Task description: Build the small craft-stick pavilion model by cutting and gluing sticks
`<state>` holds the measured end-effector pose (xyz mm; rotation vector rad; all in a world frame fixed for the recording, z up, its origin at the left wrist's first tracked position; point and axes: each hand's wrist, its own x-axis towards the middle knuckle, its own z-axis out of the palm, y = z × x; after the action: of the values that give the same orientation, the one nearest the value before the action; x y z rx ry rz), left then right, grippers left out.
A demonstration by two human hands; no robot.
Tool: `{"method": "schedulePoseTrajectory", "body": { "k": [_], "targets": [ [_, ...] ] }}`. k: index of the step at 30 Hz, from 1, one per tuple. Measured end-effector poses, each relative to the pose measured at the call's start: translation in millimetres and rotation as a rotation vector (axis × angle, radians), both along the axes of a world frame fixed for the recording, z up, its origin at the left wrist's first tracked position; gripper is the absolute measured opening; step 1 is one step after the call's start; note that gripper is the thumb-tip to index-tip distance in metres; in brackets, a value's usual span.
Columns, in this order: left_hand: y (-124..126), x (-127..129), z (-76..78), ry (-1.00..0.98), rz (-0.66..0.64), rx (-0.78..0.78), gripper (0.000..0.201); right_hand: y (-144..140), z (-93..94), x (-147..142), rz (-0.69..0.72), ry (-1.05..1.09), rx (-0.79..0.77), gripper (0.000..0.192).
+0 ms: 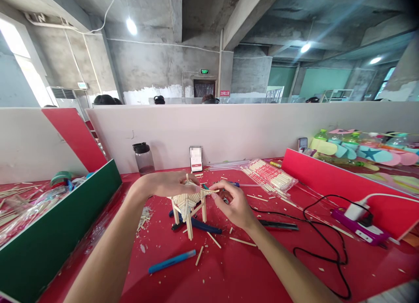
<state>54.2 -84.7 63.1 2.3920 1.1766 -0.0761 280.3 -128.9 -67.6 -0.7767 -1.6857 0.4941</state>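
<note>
Small pale wooden-stick model w/ four legs (189, 207) stands on red tabletop (248, 268), between both hands. Left hand (170, 184) fingers closed on its roof from above; right hand (233, 205) fingertips pinch a thin stick at roof edge. Blue-handled pliers (196, 224) lie just below fingers, behind legs.

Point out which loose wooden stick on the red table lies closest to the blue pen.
The short stick angled just off the blue pen's right tip; the other loose sticks lie farther right, toward the right hand.
</note>
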Motion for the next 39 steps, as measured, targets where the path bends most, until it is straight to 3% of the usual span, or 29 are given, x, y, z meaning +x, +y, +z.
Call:
{"method": "schedulePoseTrajectory", "body": {
  "k": [10,20,33,39],
  "targets": [
    [-4,1,3.0,0.024,0.013,0.028,0.065,1,-1.2,5,0.052,-0.006,-0.018,0.016],
    [-1,-6,0.4,0.019,0.034,0.174,0.091,7,-6.3,7,-0.019,-0.026,-0.01,0.011],
    [-4,-5,2.1,-0.006,0.001,0.333,0.092,6,-4.5,2,-0.039,-0.131,0.021,0.012],
    [-2,-7,1.3,0.045,0.028,0.365,0.086,10,-13.5,-5,-0.005,-0.163,-0.015,0.015]
  ]
}}
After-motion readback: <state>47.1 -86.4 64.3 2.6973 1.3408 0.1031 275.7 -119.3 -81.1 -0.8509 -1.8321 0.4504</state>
